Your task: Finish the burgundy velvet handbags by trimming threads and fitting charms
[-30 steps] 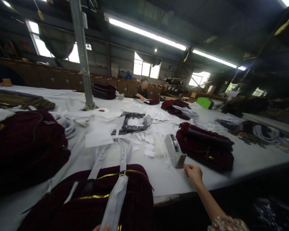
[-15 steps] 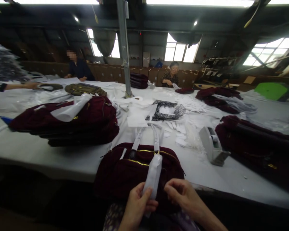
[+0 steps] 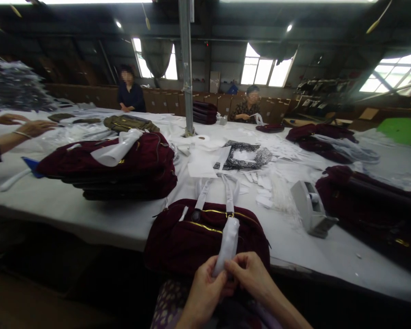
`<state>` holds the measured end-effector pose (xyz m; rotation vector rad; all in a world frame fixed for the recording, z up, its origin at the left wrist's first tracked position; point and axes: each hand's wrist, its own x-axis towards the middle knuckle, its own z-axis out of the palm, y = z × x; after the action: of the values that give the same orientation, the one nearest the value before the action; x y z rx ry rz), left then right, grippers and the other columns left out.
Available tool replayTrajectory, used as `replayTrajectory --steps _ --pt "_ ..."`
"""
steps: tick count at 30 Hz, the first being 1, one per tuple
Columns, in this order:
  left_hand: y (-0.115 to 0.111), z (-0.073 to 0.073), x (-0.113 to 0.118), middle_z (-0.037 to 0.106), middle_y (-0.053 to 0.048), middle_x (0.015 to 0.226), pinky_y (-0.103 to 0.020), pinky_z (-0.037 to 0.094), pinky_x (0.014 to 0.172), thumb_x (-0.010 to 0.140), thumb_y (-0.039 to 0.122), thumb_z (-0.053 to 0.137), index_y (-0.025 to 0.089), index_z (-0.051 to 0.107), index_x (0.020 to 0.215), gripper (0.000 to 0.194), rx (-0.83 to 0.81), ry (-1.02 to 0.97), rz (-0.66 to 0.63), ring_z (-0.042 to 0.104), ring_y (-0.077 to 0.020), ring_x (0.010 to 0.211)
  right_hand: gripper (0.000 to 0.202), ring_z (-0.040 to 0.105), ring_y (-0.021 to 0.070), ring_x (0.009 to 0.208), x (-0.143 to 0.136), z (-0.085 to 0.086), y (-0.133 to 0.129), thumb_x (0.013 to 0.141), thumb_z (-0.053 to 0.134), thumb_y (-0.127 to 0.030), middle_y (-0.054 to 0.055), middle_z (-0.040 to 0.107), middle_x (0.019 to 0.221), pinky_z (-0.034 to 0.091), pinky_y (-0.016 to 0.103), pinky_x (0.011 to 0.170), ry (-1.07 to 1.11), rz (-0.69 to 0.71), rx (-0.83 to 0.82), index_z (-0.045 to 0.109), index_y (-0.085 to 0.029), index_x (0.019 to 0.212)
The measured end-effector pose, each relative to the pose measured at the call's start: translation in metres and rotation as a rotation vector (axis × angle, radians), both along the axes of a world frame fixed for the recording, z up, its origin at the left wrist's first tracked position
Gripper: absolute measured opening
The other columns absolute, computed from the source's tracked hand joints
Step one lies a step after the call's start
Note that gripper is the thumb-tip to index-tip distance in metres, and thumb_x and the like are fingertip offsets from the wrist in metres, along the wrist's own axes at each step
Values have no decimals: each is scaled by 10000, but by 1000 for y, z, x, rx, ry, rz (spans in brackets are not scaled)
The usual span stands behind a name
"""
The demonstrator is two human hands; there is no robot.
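Where white-wrapped strap (image 3: 228,240) ends, lower centre: left hand (image 3: 204,289) grips it, likely for steadiness; right hand (image 3: 256,276) pinches it.
Burgundy bag (image 3: 180,242): at table (image 3: 113,224) edge.

On the counter (image 3: 123,222), the handbag (image 3: 181,242) lies at the near edge, the bag stack (image 3: 147,157) to its left. The tape dispenser (image 3: 311,208) stands to its right, beside another bag (image 3: 370,205). Behind the handbag lie paper sheets (image 3: 205,163).

white-covered table (image 3: 119,224), dark red bags (image 3: 205,237) on it, loose white paper sheets (image 3: 203,163), grey tape dispenser (image 3: 311,208), olive bag (image 3: 132,123)
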<state>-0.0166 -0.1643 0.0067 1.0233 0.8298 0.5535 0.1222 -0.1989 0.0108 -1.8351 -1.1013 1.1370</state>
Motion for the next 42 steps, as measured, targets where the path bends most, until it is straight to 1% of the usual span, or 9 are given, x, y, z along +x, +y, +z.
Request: replayTrajectory --steps 4,9,17,21,25,28,33,38,42 --pt "1 -1 3 663 -82 728 -244 514 510 739 493 583 102 538 1001 473 -21 42 18 651 -186 589 418 398 63 371 1 -4 2 730 573 -475 9 531 420 251 174 362 -72 -35 -49 603 -109 531" --pt "4 -7 6 643 -65 595 -191 432 380 736 625 494 133 487 866 509 -38 98 30 623 -175 459 505 384 58 346 0 -10 0 706 559 -591 4 513 412 229 174 339 -17 -60 -74 582 -111 549" --pt "0 -10 10 647 -67 590 -171 419 367 757 619 463 129 501 878 507 -31 118 65 613 -154 438 525 358 34 309 2 -8 -2 648 583 -640 -21 504 438 226 160 313 276 -18 -91 556 -118 601" --pt "-3 -4 13 601 -20 543 -170 408 348 758 615 460 130 526 879 504 62 197 147 593 -145 406 412 390 50 317 7 -9 -3 650 635 -530 -21 506 434 245 162 307 140 -139 -129 543 -133 588" --pt "0 9 12 541 26 509 -171 405 337 770 603 450 134 533 893 491 125 207 217 575 -136 381 315 400 57 331 14 -26 -9 670 635 -434 -36 491 428 269 159 318 46 -247 -89 504 -154 607" --pt "3 12 12 557 22 539 -164 405 342 785 580 451 136 525 907 467 90 159 182 575 -126 385 353 398 60 326 20 -33 -15 734 552 -500 -36 507 444 263 161 325 90 -218 -31 536 -147 743" --pt "4 6 12 543 29 497 -164 396 333 763 586 486 135 531 885 469 84 167 203 564 -128 371 522 386 62 328 24 -23 -20 779 421 -622 -36 504 439 258 165 342 90 -282 46 542 -133 915" --pt "3 5 12 540 22 447 -156 380 320 760 589 490 128 537 886 480 58 153 191 544 -123 347 606 325 54 306 10 -20 -16 709 528 -638 -90 436 397 230 160 324 237 -198 32 464 -134 1039" --pt "3 2 12 499 38 391 -128 315 280 736 601 524 119 553 855 497 -111 19 163 451 -77 278 563 299 36 338 2 -23 -9 651 631 -600 -102 408 420 222 154 337 319 -158 74 487 -136 935"
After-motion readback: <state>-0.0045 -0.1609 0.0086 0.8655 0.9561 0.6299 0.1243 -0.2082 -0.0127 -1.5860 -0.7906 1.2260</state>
